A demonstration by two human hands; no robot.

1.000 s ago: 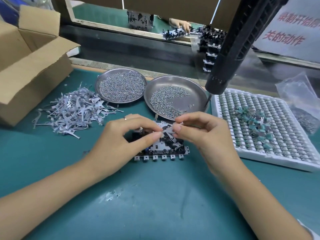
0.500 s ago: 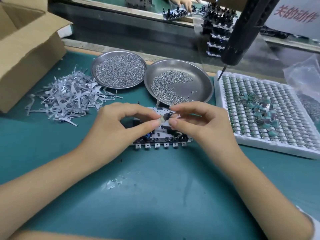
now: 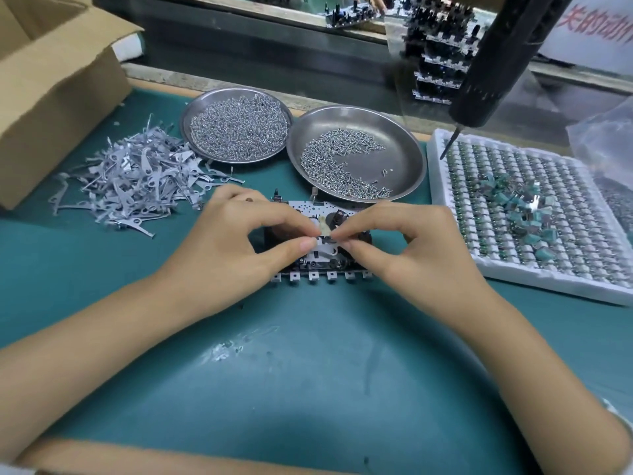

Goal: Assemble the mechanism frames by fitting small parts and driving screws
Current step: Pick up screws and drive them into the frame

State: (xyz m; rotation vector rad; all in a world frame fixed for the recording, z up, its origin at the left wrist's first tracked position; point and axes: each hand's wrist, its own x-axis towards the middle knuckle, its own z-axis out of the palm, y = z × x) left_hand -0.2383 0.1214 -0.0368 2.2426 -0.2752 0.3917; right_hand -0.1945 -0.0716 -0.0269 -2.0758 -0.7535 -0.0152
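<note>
Where both hands (image 3: 236, 248) (image 3: 411, 248) pinch small part (image 3: 323, 227), mechanism frame (image 3: 325, 265) half hidden.

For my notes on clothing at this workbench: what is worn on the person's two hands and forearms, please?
Both forearms are bare, and neither the left hand nor the right hand wears a glove. A small dark ring shows on one left finger. Near the right elbow a white sleeve edge is just visible at the picture's edge.

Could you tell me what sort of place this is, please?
Probably a factory assembly bench: metal dishes of screws, a hanging electric screwdriver, and a foam tray of small parts surround the mechanism frame.
</note>
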